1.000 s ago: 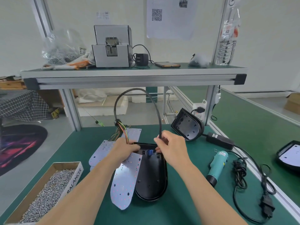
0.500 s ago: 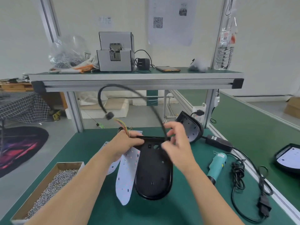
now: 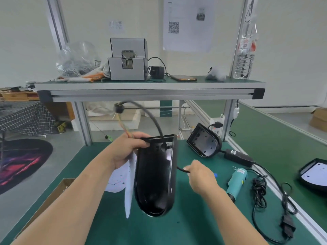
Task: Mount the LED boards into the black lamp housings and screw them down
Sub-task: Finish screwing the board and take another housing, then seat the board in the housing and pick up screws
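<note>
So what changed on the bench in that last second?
The left hand lifted the black housing off the table and tipped it on edge, the LED boards dangling beside it. The right hand left the top end, dropped to the housing's right side and now pinches the cable there. The other housing and teal tool stayed put.

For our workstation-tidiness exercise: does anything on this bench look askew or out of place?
The spare black housing at the back leans tilted on its edge rather than lying flat. The LED board dangles beside the held housing, not seated in it.
</note>
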`<move>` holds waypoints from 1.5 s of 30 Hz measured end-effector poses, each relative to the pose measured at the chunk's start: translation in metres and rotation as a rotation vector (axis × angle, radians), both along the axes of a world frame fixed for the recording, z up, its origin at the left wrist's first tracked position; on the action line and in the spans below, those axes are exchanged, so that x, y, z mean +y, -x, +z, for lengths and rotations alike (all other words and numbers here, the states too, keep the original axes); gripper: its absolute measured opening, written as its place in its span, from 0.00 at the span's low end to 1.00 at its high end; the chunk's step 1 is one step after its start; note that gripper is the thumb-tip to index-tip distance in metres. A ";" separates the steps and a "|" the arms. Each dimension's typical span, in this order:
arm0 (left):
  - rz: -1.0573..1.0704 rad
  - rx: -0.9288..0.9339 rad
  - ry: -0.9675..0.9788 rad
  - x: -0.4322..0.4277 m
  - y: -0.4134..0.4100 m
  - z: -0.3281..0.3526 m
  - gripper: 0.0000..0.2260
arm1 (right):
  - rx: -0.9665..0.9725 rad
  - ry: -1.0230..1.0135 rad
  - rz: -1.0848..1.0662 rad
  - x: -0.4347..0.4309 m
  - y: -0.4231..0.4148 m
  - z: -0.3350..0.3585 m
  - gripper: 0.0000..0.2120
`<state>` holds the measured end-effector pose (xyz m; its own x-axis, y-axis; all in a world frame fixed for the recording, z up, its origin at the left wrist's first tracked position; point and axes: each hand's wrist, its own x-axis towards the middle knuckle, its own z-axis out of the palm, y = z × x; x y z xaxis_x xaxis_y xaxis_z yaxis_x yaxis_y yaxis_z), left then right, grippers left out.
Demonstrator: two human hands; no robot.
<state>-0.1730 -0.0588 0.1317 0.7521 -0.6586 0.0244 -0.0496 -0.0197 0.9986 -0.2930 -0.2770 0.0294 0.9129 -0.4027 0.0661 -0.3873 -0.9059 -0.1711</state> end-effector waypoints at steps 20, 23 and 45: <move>-0.052 -0.314 -0.462 -0.017 0.010 -0.002 0.12 | -0.349 -0.044 0.496 0.069 0.003 0.196 0.15; 0.073 -0.284 -0.380 -0.013 0.004 0.000 0.12 | -0.388 0.005 0.416 0.059 0.002 0.179 0.13; -0.200 -0.608 -0.532 0.001 0.003 -0.014 0.17 | -0.589 -0.345 0.358 0.046 0.014 0.106 0.04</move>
<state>-0.1764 -0.0573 0.1177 0.5757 -0.8168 0.0368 -0.6304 -0.4147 0.6563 -0.3068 -0.2310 0.1354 0.8446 -0.1758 0.5057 0.1615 -0.8168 -0.5538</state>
